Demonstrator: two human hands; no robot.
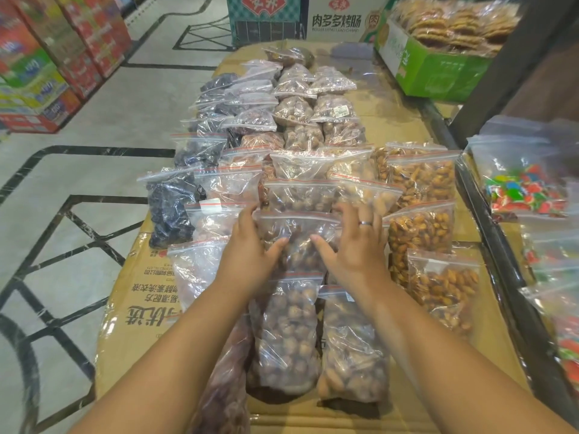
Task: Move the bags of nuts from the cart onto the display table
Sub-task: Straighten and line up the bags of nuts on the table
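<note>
Several clear zip bags of nuts and dried fruit lie in rows on a cardboard-covered display table (138,296). My left hand (250,245) and my right hand (354,242) press on either side of one bag of brown nuts (297,236) in the middle row, fingers spread along its edges and thumbs on top. The right hand wears a ring. Another bag of brown nuts (288,336) lies just below it, between my forearms. Bags of orange almonds (423,233) sit to the right, bags of dark dried fruit (170,208) to the left. No cart is visible.
A green box of biscuits (438,67) stands at the table's far right. Bags of coloured candy (526,189) fill a shelf on the right behind a dark rail (488,220). Cartons (272,17) stand beyond the table; stacked boxes (40,57) line the tiled aisle at left.
</note>
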